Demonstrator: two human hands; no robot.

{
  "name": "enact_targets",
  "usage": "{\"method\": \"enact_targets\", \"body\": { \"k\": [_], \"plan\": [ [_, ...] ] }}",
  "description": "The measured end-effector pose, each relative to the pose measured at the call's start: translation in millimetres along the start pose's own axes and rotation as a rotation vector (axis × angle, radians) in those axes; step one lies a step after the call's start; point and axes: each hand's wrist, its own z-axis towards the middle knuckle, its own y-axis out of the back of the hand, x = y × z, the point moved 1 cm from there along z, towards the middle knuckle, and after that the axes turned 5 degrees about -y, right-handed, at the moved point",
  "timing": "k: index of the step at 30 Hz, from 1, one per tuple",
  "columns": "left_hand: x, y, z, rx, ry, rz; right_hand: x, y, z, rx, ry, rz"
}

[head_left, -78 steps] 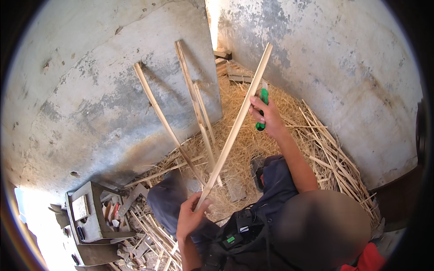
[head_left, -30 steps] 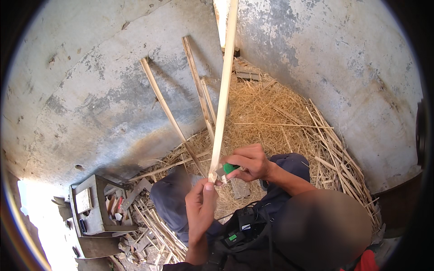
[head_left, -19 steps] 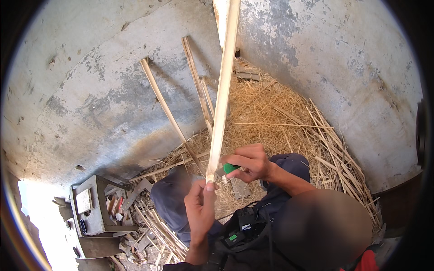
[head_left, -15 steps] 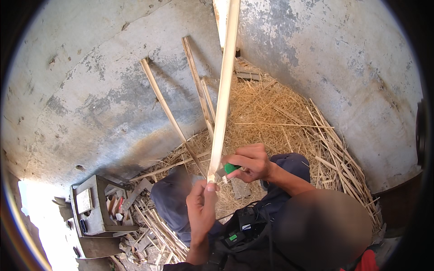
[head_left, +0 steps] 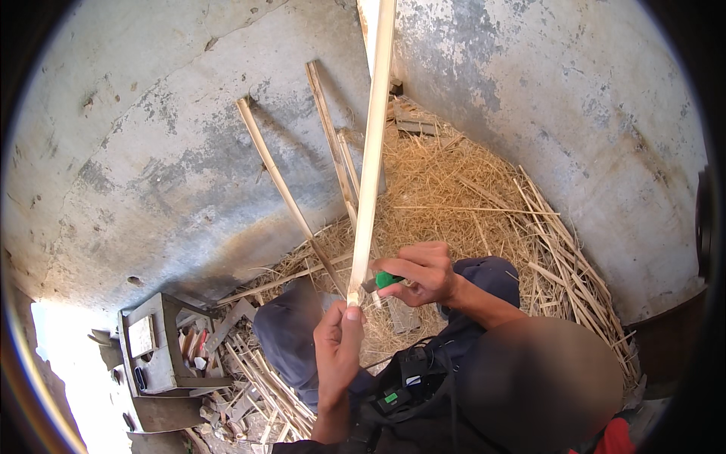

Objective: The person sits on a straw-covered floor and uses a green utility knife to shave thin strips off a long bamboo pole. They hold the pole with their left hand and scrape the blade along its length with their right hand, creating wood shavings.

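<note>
A wooden box [head_left: 203, 383] stands at 8 o'clock in the view, and leaning sticks [head_left: 277, 174] rest against the wall [head_left: 121, 204] toward 10 o'clock. The left hand [head_left: 338, 344] is closed around the near end of a pale strip [head_left: 369, 166], whose long axis runs away from it to just past 12 o'clock. At the strip's right edge, by that end, is the blade of a green knife [head_left: 389, 280]; whether it bites the wood I cannot tell. The right hand [head_left: 426, 274] grips the knife, with the strip's near end toward 8 o'clock from it; the left hand is nearer that end. Loose straw [head_left: 446, 181] spreads at 1 o'clock, and a stick heap [head_left: 571, 280] lies between 3 and 4.
</note>
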Motion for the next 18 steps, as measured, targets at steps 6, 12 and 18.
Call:
{"method": "enact_targets", "body": {
  "k": [6,12,18],
  "plan": [
    [3.9,2.6,-2.5,0.018,-0.002,0.007,-1.5,0.0,-2.4,-0.010,0.007,-0.022],
    [5.8,4.0,-3.0,0.018,-0.012,0.015,-3.7,2.9,-5.0,0.020,-0.058,-0.064],
    [14.5,11.8,-9.4,0.051,0.085,-0.008,-16.5,13.0,8.0,-0.060,-0.132,-0.086]
  ]
}}
